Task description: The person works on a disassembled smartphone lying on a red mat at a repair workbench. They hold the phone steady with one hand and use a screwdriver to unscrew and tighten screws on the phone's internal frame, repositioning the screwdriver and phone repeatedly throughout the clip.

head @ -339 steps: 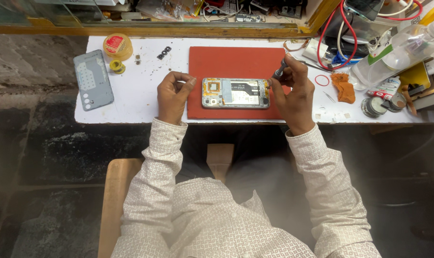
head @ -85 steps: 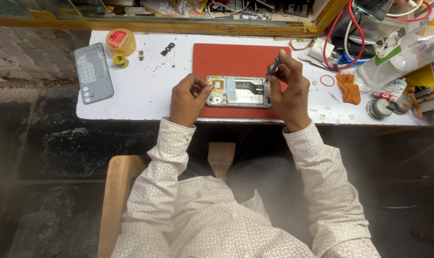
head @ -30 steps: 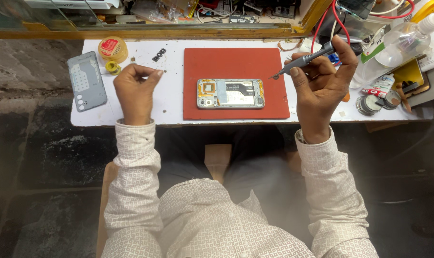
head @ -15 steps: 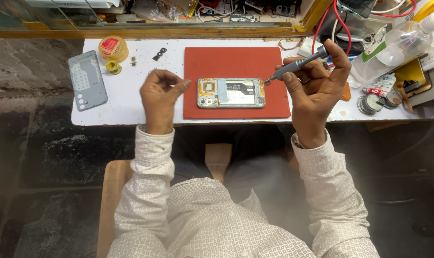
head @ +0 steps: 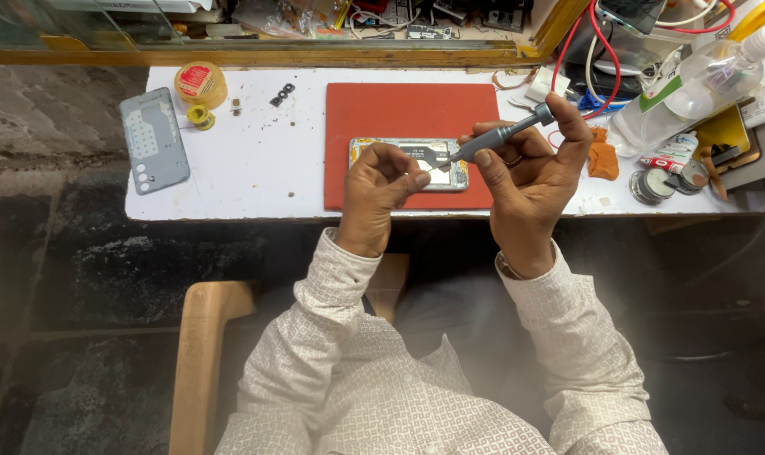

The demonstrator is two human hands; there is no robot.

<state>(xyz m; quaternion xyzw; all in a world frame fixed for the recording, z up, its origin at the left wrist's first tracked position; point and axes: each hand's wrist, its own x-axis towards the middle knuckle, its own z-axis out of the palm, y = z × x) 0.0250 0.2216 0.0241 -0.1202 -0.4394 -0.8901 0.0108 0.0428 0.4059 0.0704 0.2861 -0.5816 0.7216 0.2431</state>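
Right hand (head: 530, 173) is wrapped around a grey precision screwdriver (head: 499, 135), thumb and fingers closed on the barrel and the forefinger capping its top end, so the tool slants down to the left with its thin tip aimed at the left hand (head: 381, 187). That left hand has its thumb and forefinger pinched together right at the tip, as if on something very small (too small for me to make out, so I cannot say what, if anything, is between them); the other fingers curl loosely under. Both hands are raised just over the near edge of the opened phone (head: 409, 163), which lies flat with its insides up on a red mat (head: 399, 114), the mat giving it a soft non-slip bed on the white counter (head: 248, 160). Off to the left, well apart from the work, the grey back cover (head: 153, 140) lies face down, likely parked there to stay out of the way, with a yellow round tin (head: 200, 82), a small spool (head: 200, 115) and a few dark loose parts (head: 281, 93) near it. To the right sit a clear spray bottle (head: 694, 93), an orange cloth (head: 602, 157), small round tins (head: 652, 185) and tangled red wires (head: 597, 50) near the far edge.
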